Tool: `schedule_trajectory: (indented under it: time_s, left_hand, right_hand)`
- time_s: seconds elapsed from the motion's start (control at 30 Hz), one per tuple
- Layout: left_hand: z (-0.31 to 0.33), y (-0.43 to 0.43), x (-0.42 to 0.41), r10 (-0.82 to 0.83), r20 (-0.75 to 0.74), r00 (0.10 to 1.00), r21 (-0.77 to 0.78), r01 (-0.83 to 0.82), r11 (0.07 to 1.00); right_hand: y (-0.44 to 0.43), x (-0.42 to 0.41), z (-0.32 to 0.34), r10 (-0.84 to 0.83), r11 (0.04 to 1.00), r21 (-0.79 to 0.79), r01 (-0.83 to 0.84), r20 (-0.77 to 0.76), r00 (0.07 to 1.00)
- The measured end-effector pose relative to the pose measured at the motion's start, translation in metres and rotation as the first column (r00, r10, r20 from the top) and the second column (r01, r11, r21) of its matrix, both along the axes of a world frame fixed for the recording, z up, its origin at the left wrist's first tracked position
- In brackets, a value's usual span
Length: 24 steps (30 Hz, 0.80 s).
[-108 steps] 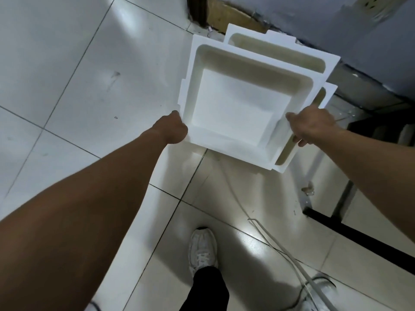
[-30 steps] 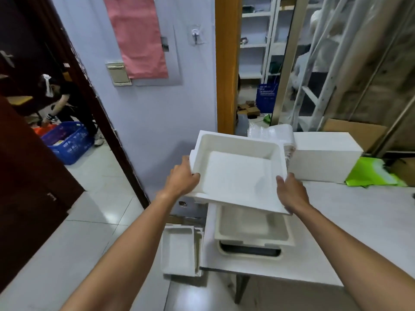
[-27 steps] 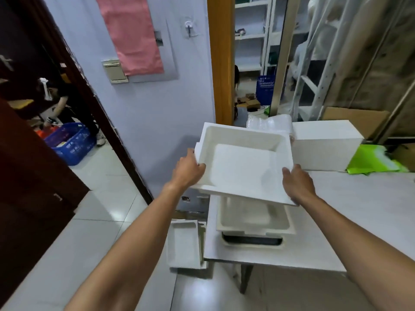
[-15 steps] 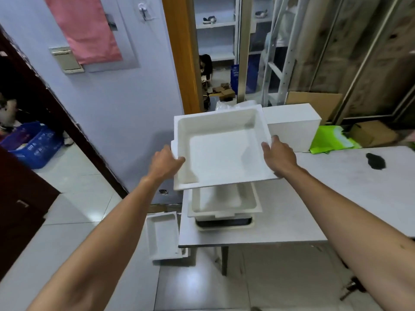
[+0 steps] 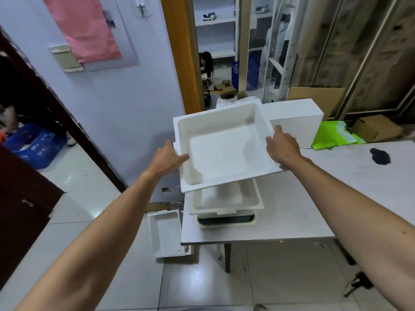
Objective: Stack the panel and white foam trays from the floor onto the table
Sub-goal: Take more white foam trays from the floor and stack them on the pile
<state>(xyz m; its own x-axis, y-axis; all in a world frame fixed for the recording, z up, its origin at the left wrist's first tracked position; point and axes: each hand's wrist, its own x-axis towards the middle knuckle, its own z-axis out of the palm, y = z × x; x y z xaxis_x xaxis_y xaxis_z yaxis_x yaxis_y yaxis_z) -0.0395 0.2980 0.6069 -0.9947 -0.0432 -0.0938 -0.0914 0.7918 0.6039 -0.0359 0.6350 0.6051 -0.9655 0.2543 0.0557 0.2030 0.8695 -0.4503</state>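
Lower left of centre, on the floor beside the left edge of the grey-white bench (image 5: 292, 209): a small rectangular white foam tray (image 5: 165, 234), not yet lifted. Just above it, the left hand (image 5: 168, 159), clamped on the left rim of a large square white foam tray (image 5: 224, 149), thumb on top, fingers tucked out of sight beneath. Held in the air at mid-frame, slightly tilted, directly over the stack at the bench's near left corner: a shallower white foam tray (image 5: 224, 202) seated on a flat pale panel with a dark face (image 5: 225, 219). Right of centre, the right hand (image 5: 281, 147), wrapped over the opposite rim in the same way.

Likely very light and fairly stiff, yet brittle: prone to denting or snapping at the thin rim corners if squeezed or twisted. Probably a little grippy rather than slippery. Best taken as here, at the middles of two opposite rims, with broad, gentle pressure. Worth levelling before lowering, so as to seat flat and not catch an edge on the tray below.
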Motion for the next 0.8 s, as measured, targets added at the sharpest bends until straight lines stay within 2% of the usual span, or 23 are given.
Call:
schedule_trajectory:
  time_s: [0.1, 0.3, 0.43, 0.63, 0.8]
  left_hand:
    - [-0.004, -0.015, -0.011, -0.007, -0.006, 1.000, 0.025, 0.008, 1.000]
    - [-0.001, -0.025, -0.016, 0.097, -0.009, 0.995, 0.043, -0.097, 0.994]
    - [-0.008, -0.035, -0.014, 0.059, 0.019, 0.998, 0.000, -0.059, 0.998]
    - [-0.015, -0.029, -0.001, -0.040, -0.047, 0.998, -0.030, 0.039, 0.999]
    - [-0.025, -0.018, 0.013, -0.022, -0.013, 1.000, 0.045, 0.022, 0.999]
  right_hand:
    - [-0.002, -0.005, 0.008, 0.062, 0.997, 0.055, -0.061, -0.012, 0.998]
    - [-0.008, -0.007, 0.029, 0.149, 0.973, 0.190, -0.134, -0.069, 0.986]
    - [-0.013, -0.006, 0.039, 0.220, 0.939, 0.287, -0.190, -0.079, 0.972]
    - [-0.027, -0.002, 0.050, 0.298, 0.908, 0.333, -0.254, -0.088, 0.950]
    - [-0.034, 0.002, 0.051, 0.342, 0.893, 0.346, -0.289, -0.100, 0.934]
